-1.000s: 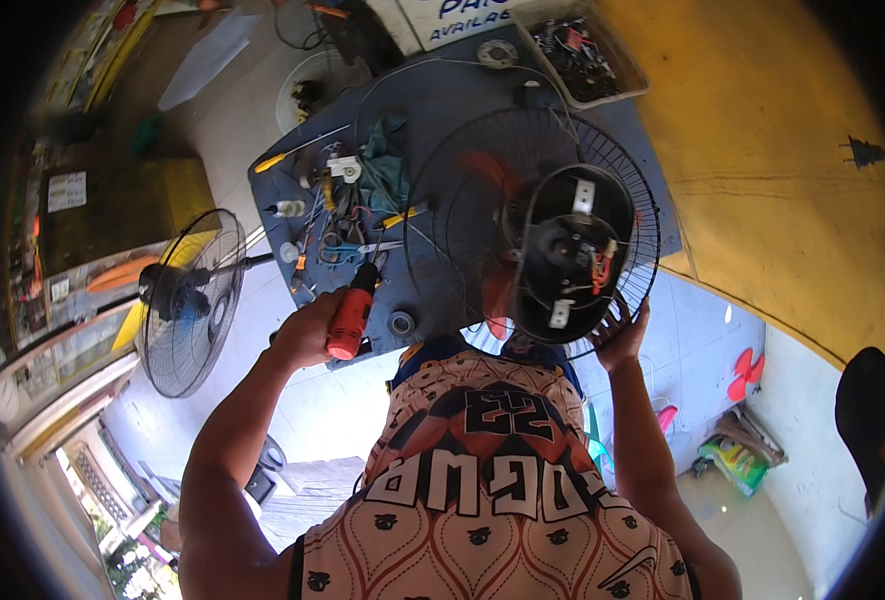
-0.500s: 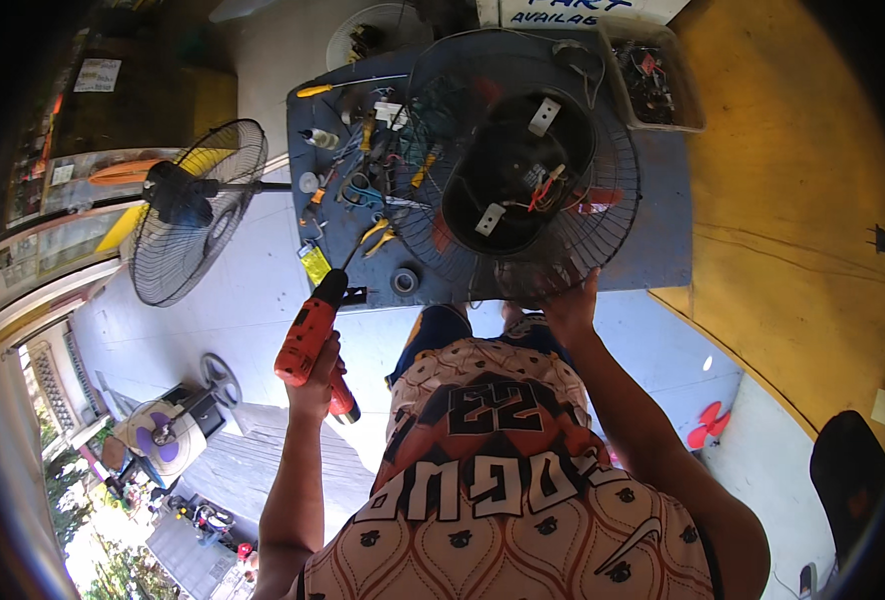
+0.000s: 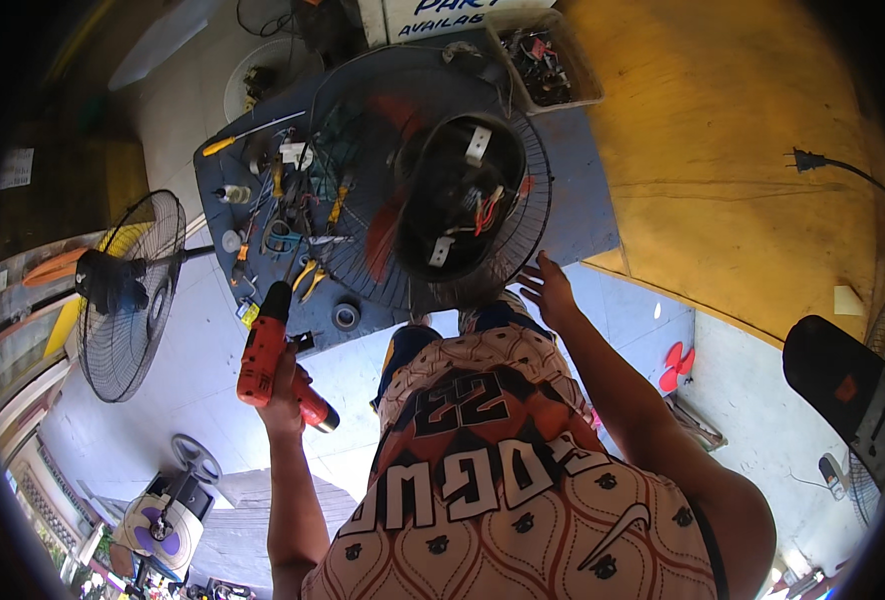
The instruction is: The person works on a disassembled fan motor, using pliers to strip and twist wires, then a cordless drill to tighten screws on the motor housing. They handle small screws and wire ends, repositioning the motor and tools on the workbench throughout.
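My left hand (image 3: pixel 285 396) is wrapped around the grip of a red and black cordless drill (image 3: pixel 261 360), held at the near left edge of the table with its nose pointing away from me. My right hand (image 3: pixel 551 292) is off the near right edge of the fan guard, holding nothing, its fingers apart. On the table lies a fan head: a black wire guard (image 3: pixel 529 250) with red blades (image 3: pixel 383 240) under it. A black oval housing (image 3: pixel 423 215) sits over it, with two pale metal brackets (image 3: pixel 479 145) and exposed coloured wires (image 3: pixel 487 208).
Hand tools, including yellow-handled pliers (image 3: pixel 311 280) and a screwdriver (image 3: pixel 220 146), crowd the blue-grey table (image 3: pixel 583 190)'s left side near a tape roll (image 3: pixel 345 316). A parts bin (image 3: pixel 575 90) stands far right. A standing fan (image 3: pixel 128 290) is on the left; yellow boarding (image 3: pixel 703 140) is right.
My right hand has come away from the fan guard's near edge and its fingers have spread. My left hand still grips the drill. The whole view has shifted, moving the table leftward in the picture.
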### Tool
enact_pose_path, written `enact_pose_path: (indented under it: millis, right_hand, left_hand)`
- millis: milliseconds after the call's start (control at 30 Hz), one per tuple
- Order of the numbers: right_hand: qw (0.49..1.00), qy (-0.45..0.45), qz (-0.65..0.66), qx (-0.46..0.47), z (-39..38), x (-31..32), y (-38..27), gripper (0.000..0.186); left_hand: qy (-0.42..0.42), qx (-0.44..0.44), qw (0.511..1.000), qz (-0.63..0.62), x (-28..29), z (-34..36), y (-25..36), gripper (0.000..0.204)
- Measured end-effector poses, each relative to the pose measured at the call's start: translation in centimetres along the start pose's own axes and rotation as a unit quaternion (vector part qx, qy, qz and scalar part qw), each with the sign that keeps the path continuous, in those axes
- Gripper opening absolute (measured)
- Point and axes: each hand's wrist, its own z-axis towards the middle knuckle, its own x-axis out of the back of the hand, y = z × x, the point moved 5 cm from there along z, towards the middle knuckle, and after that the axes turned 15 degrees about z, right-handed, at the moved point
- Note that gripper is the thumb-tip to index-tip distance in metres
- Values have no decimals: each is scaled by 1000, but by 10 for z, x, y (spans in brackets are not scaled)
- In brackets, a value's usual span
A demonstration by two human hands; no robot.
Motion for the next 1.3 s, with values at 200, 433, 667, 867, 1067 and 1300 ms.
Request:
enact_pose_path:
  millis: [200, 433, 667, 867, 1067, 1300]
  right_hand:
    - [909, 107, -230, 332, 65, -15, -135, 33]
    - [590, 75, -514, 619, 135, -102, -290, 42]
    - [586, -7, -670, 455, 153, -104, -295, 45]
    - [712, -32, -588, 384, 134, -95, -305, 36]
    - [707, -196, -598, 323, 207, -126, -333, 29]
    - [536, -285, -735, 300, 256, -151, -306, 43]
  left_hand:
    - [63, 28, 998, 2, -15, -40, 8, 25]
    - [194, 195, 961, -13, -58, -145, -19, 28]
    - [177, 258, 950, 21, -107, -192, -16, 39]
    - [160, 243, 956, 44, -137, -183, -6, 44]
    - [166, 266, 947, 64, -152, -185, -3, 44]
    - [181, 300, 935, 59, -164, -204, -15, 44]
